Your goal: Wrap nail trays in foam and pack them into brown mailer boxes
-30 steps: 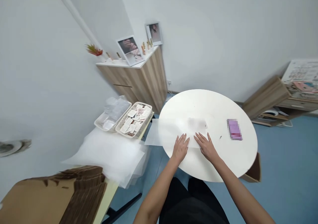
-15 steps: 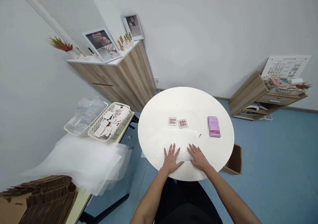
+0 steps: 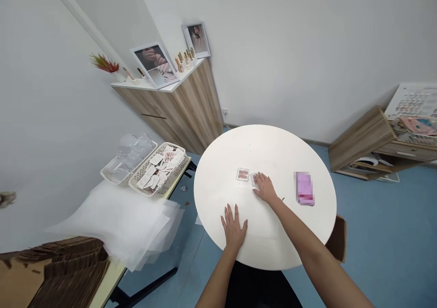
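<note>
On the round white table, my left hand lies flat with its fingers spread, pressing on a thin white sheet that hardly stands out from the tabletop. My right hand reaches over a clear case of press-on nails and covers most of it. Its fingers and thumb are apart at the case, which still lies on the table. Just left of it sits a second clear case of press-on nails, with pinkish nails in rows. A small dark piece shows beside my right forearm.
A blurred purple packet lies at the table's right. On a side table at left are a basket of white cards, a basket of clear plastic packaging, translucent sheets and folded brown cardboard. An open carton stands below right.
My right hand has lifted off the white sheet and moved forward onto the right-hand nail case. My left hand stays flat on the sheet. The camera view has shifted a little.
</note>
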